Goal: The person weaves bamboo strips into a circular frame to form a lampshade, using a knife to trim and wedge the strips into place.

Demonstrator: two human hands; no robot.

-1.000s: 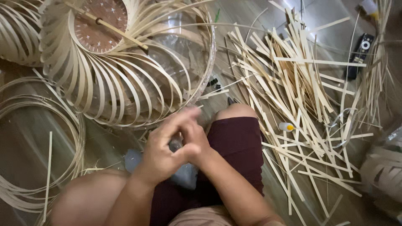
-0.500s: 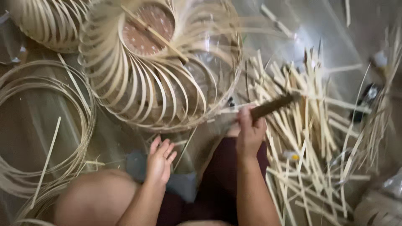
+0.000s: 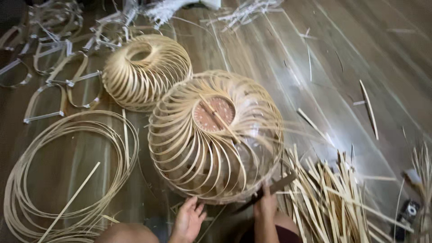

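- Left hand [image 3: 188, 220]: open, fingers spread, empty, just under the woven bamboo shade [image 3: 216, 135].
- Right hand [image 3: 265, 206]: grips a dark blade [image 3: 275, 185] against the shade's lower rim.
- Bamboo strips [image 3: 333, 198] lie right of it.

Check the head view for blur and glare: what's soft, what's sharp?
Head view: overall soft, with motion smear heaviest at the right, where the loose bamboo strips and the dark tool in the right hand streak. The woven bamboo frame and left hand read fairly clearly. Pale sheen runs across the wooden floor; no hard shadows.
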